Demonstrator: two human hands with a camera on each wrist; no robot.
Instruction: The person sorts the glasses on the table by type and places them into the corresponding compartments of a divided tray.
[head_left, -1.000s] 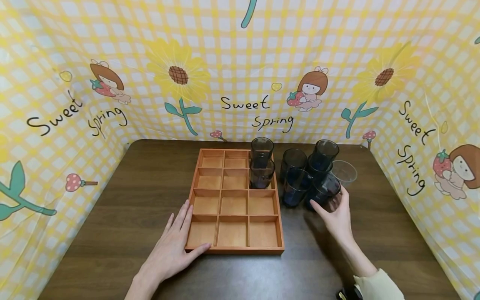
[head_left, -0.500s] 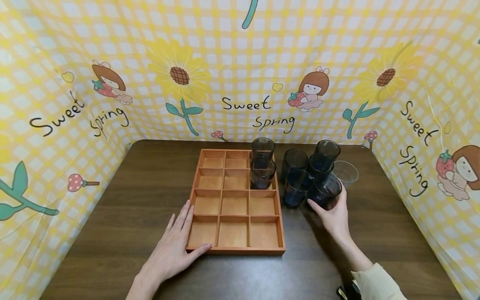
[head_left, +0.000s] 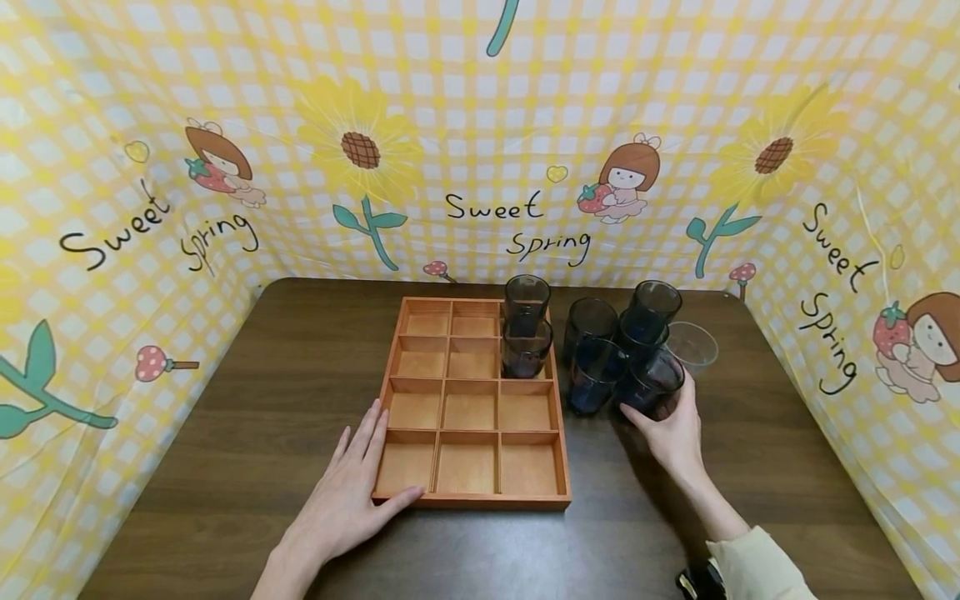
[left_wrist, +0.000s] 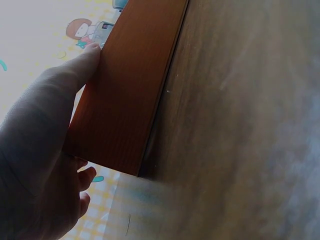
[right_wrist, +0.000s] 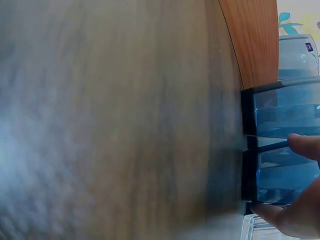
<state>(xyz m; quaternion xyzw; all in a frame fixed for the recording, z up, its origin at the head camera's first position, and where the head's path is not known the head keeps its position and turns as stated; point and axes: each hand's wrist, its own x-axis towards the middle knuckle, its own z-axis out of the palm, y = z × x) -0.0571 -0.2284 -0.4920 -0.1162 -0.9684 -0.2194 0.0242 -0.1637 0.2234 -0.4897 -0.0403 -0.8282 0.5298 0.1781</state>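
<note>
My right hand [head_left: 671, 429] grips a dark blue drinking glass [head_left: 651, 385], the front right one of a cluster. Its thumb lies on the near left side and its fingers on the right side. In the right wrist view this blue glass [right_wrist: 280, 180] stands on the table beside another blue glass [right_wrist: 285, 112]. My left hand [head_left: 341, 492] rests at the near left corner of a wooden compartment box [head_left: 495, 502]. The fingers lie straight along the box's left side, the thumb along its front edge. Two dark glasses [head_left: 527, 350] stand in the box's right column, in the two far compartments.
More dark glasses [head_left: 590, 329] stand close together right of the box, touching or nearly so. A clear glass [head_left: 692, 346] is behind my right hand. A black object [head_left: 701, 581] shows by the right sleeve. A yellow checked cloth [head_left: 480, 125] walls the wooden table [head_left: 247, 417].
</note>
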